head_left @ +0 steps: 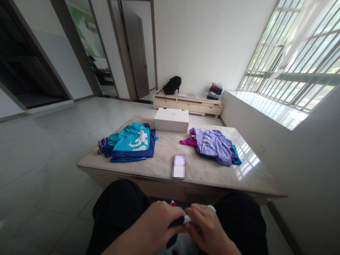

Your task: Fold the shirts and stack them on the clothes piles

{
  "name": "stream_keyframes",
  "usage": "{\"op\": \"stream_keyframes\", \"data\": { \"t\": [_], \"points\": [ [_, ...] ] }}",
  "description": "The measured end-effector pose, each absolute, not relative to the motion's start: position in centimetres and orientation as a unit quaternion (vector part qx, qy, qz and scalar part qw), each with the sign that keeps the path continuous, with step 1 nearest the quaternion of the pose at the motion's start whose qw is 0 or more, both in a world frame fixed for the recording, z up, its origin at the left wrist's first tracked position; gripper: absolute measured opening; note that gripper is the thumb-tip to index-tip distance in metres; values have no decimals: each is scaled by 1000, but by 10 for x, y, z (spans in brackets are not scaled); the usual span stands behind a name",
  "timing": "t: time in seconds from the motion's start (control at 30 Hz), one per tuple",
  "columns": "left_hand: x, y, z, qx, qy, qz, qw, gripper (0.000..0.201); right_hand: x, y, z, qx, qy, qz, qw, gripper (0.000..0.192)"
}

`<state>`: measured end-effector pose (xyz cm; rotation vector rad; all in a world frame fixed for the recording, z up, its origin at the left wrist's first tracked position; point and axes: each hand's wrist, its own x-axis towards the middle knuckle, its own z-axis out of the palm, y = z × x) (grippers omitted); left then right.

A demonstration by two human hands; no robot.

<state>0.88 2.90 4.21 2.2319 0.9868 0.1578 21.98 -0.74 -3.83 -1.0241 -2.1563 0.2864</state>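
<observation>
Down at the bottom of my view, both hands meet over my lap, between my knees in black trousers. My left hand is closed around a small garment, dark blue with white and a bit of red showing, and my right hand pinches the same cloth from the other side, fingers curled onto it. The two hands touch each other over the fabric. Most of the garment is hidden under them, so I cannot tell what kind of piece it is.

Just ahead of my knees stands a low marble-topped table. On its left part lies a stack of folded teal and navy clothes; on its right part sits a loose heap of lilac and purple clothes. Between them, near the front edge, lies a phone, and a white box rests at the far edge.
</observation>
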Motion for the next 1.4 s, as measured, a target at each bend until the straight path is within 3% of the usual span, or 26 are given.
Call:
{"op": "stream_keyframes", "data": {
  "t": [0.2,0.37,0.47,0.63,0.77,0.87,0.93,1.07,1.27,1.4],
  "points": [
    [-2,38,37,808,410,107,408,8,243,-3,-27,-433,-843,225,229,33],
    [-40,77,2,740,447,193,464,34,267,35,3,-446,-815,311,202,36],
    [-75,105,-32,703,512,250,426,31,299,87,34,-484,-797,295,210,38],
    [-113,128,-66,660,576,316,364,34,372,188,124,-568,-787,129,204,50],
    [-115,130,-75,668,577,311,354,40,418,249,226,-619,-736,-73,264,53],
    [-111,132,-79,650,593,325,346,40,437,278,279,-593,-720,-220,286,80],
    [-110,134,-81,636,600,339,347,40,443,294,287,-577,-717,-319,227,90],
    [-109,136,-86,630,600,349,349,40,452,325,220,-602,-716,-337,106,79],
    [-107,137,-91,649,593,343,331,37,448,323,3,-639,-742,-202,-24,27],
    [-104,131,-89,650,597,333,331,34,443,293,-102,-648,-748,-135,-43,21]
  ]
}}
